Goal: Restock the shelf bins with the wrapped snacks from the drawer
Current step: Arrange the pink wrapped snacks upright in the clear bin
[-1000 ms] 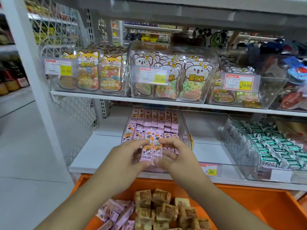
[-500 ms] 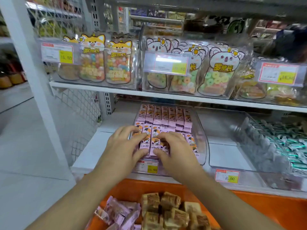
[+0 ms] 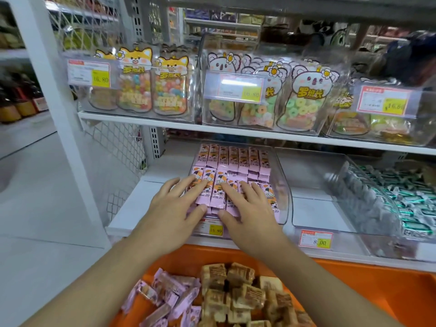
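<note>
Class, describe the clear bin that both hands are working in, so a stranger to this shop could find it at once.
Find the lower white shelf just above the orange drawer. The clear bin at its left end is the one, where the left hand and right hand lie flat. Only it holds rows of pink wrapped snacks; the next bin looks empty, the far one holds green packets.

Above my grip the upper shelf [image 3: 236, 131] caps the way. Clear bin walls [image 3: 284, 185] fence my right; the next bin's floor [image 3: 313, 208] beyond lies bare. Left, open shelf board [image 3: 141, 201] gives room before the white post [image 3: 59, 114].
</note>
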Demonstrator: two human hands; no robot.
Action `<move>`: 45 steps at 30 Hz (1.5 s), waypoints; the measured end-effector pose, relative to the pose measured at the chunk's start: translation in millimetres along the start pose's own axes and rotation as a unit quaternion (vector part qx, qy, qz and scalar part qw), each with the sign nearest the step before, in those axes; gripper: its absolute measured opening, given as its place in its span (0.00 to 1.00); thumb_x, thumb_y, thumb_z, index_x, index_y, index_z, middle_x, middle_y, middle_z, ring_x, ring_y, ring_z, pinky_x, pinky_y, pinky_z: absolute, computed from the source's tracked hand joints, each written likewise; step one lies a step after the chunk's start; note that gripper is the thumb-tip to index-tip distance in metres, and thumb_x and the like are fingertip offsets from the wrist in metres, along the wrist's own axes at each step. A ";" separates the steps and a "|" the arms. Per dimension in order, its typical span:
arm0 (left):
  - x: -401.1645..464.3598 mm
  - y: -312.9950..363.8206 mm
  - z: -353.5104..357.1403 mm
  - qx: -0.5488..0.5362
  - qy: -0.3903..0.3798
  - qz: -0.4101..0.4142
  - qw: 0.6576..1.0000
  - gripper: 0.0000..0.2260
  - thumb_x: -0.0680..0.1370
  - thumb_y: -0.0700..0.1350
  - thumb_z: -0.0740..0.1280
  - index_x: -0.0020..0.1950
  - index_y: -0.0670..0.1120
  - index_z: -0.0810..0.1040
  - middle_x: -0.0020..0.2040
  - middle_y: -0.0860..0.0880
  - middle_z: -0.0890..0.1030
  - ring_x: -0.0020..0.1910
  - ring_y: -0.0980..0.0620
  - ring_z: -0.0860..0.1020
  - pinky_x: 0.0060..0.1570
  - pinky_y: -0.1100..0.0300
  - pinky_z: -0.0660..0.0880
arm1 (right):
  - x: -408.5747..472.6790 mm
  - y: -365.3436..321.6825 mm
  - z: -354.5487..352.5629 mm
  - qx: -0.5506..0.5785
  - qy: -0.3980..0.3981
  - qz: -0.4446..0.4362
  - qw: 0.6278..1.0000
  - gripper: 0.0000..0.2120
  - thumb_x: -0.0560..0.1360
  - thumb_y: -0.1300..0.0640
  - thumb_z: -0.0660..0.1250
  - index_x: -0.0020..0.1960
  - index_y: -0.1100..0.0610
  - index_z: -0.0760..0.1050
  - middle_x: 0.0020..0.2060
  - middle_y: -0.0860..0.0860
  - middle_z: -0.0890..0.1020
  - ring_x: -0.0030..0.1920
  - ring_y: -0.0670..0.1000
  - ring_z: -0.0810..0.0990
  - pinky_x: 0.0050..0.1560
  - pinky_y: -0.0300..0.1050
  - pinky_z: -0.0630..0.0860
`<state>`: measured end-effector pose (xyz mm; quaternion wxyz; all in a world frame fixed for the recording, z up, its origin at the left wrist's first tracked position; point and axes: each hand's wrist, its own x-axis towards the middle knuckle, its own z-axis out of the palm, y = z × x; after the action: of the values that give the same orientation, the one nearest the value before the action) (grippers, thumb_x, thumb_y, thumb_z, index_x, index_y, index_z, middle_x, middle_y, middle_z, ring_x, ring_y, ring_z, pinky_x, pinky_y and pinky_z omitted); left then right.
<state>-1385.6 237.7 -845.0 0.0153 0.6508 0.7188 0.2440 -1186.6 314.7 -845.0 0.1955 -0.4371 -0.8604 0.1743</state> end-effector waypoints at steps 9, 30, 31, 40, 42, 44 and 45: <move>-68.0 -2.2 -9.2 -0.077 0.017 -0.009 0.997 0.23 0.83 0.63 0.57 0.73 0.56 0.77 0.69 0.59 0.75 0.69 0.56 0.71 0.72 0.58 0.66 | -55.7 -11.7 0.8 0.077 0.000 -0.056 0.995 0.23 0.83 0.46 0.66 0.77 0.46 0.70 0.63 0.44 0.71 0.65 0.45 0.72 0.68 0.46 0.72; -148.8 -148.3 205.1 -0.023 -0.291 -0.182 0.939 0.27 0.84 0.59 0.61 0.83 0.60 0.60 0.84 0.44 0.57 0.82 0.41 0.56 0.79 0.49 0.60 | -68.4 55.5 277.8 -0.024 -0.321 0.002 0.947 0.35 0.82 0.50 0.65 0.85 0.53 0.56 0.83 0.55 0.58 0.84 0.59 0.53 0.82 0.56 0.58; -145.8 -153.9 213.6 -0.002 -0.301 -0.179 0.937 0.28 0.83 0.58 0.61 0.83 0.60 0.59 0.84 0.43 0.56 0.81 0.39 0.56 0.78 0.47 0.59 | -65.1 55.7 285.3 -0.031 -0.331 -0.011 0.943 0.35 0.82 0.50 0.65 0.85 0.55 0.54 0.83 0.56 0.57 0.84 0.60 0.51 0.82 0.56 0.55; -130.6 -168.0 239.5 0.084 -0.272 -0.130 0.950 0.25 0.75 0.43 0.74 0.68 0.61 0.74 0.68 0.54 0.67 0.65 0.48 0.65 0.67 0.52 0.69 | -53.2 49.3 307.2 -0.196 -0.369 -0.032 0.908 0.42 0.74 0.53 0.75 0.80 0.59 0.56 0.78 0.59 0.60 0.80 0.61 0.54 0.81 0.57 0.58; -130.0 -166.3 238.6 0.091 -0.270 -0.115 0.952 0.26 0.74 0.40 0.75 0.67 0.61 0.75 0.68 0.56 0.69 0.65 0.50 0.65 0.66 0.52 0.70 | -56.6 49.8 307.1 -0.208 -0.349 -0.043 0.913 0.40 0.72 0.56 0.76 0.79 0.59 0.60 0.77 0.60 0.61 0.79 0.63 0.56 0.81 0.59 0.57; -127.5 -164.9 234.1 0.092 -0.274 -0.092 0.953 0.24 0.75 0.41 0.75 0.68 0.59 0.75 0.71 0.56 0.71 0.69 0.50 0.66 0.68 0.52 0.69 | -62.0 51.1 304.0 -0.195 -0.319 -0.067 0.925 0.33 0.73 0.57 0.75 0.76 0.58 0.67 0.76 0.59 0.65 0.77 0.63 0.59 0.81 0.62 0.56; -125.2 -163.2 229.6 0.081 -0.275 -0.085 0.954 0.23 0.76 0.42 0.74 0.68 0.58 0.76 0.71 0.56 0.72 0.70 0.50 0.66 0.69 0.52 0.68 | -64.6 52.5 301.0 -0.176 -0.296 -0.083 0.935 0.29 0.74 0.57 0.74 0.73 0.57 0.71 0.74 0.58 0.68 0.76 0.62 0.62 0.80 0.63 0.58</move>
<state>-1440.1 190.0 -1144.7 0.1802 0.6284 0.7567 -0.0063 -1262.8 252.2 -1141.3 -0.1342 -0.3201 -0.9295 0.1246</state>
